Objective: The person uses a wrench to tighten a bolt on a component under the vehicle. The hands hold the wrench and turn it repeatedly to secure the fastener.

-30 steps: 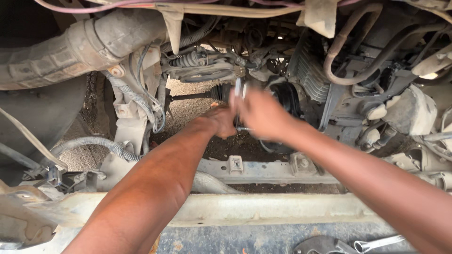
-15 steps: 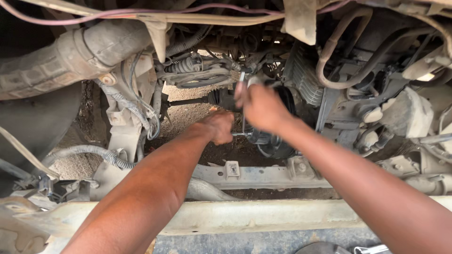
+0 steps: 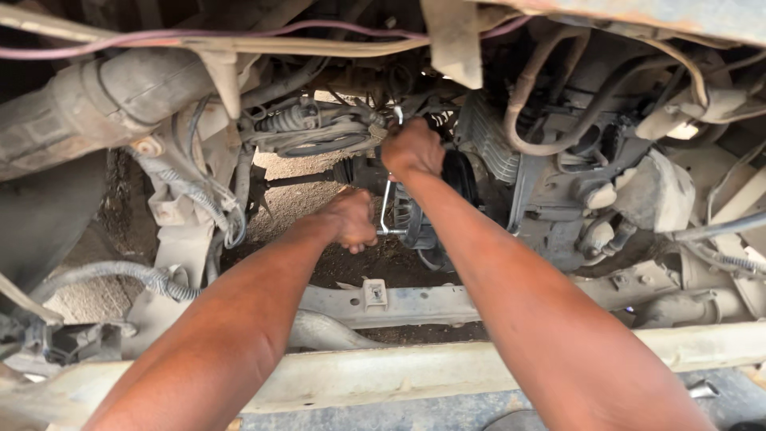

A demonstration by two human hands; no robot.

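Both fists clenched: right hand (image 3: 411, 148) and left hand (image 3: 351, 219) on metal wrench (image 3: 386, 203) beside alternator (image 3: 415, 215).

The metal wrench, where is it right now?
In the head view, centre frame, the wrench stands nearly upright deep in the engine bay, between the right hand at its top and the left hand by its lower end.

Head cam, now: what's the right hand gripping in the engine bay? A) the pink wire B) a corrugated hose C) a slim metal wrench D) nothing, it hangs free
C: the right hand is closed around the upper end of a slim metal wrench, whose shaft runs down to the left hand at its lower end.
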